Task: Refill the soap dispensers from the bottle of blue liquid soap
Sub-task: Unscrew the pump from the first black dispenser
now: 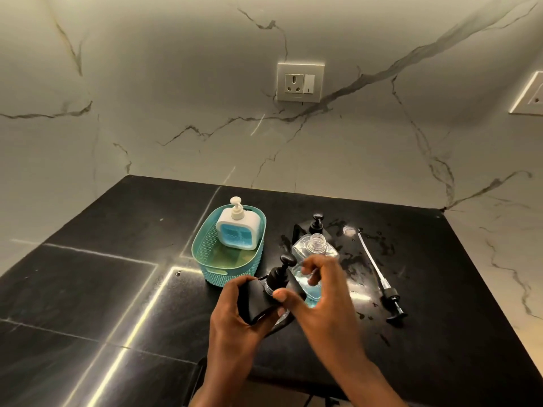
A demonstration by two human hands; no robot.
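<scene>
My left hand grips a black square dispenser held above the counter. My right hand has thumb and fingers at the collar of its black pump. Just behind stands the clear soap bottle, uncapped, with a little blue liquid low inside; my right hand partly covers it. A white dispenser with blue soap and a white pump stands in a teal basket. A second black dispenser stands behind the clear bottle.
A loose black pump with a long white tube lies on the black counter to the right, among wet smears. The marble wall carries a socket. The counter's front edge runs below my wrists.
</scene>
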